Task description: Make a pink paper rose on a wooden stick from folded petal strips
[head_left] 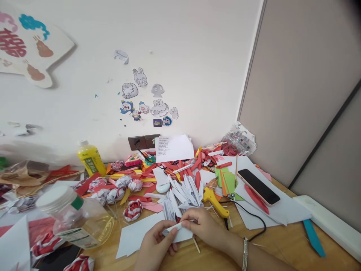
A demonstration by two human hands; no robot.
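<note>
Between my two hands is a small folded piece of white paper [184,235]. My left hand [159,241] pinches its left end between thumb and fingers. My right hand [201,226], with bracelets at the wrist, grips the upper edge with thumb and forefinger. Just beyond my hands lies a heap of folded white paper strips [183,194]. A thin wooden stick [196,245] lies by my right hand. To the left, a flat white sheet [135,235] rests on the table, partly behind my left hand. A yellow glue gun [216,203] lies to the right.
A clear jar [84,218] of pale liquid and a yellow bottle [91,158] stand on the left, near several red-and-white paper flowers [133,210]. At the right are a phone [258,186] on white sheets, a black cable [255,214] and a long white bar-shaped object [324,222].
</note>
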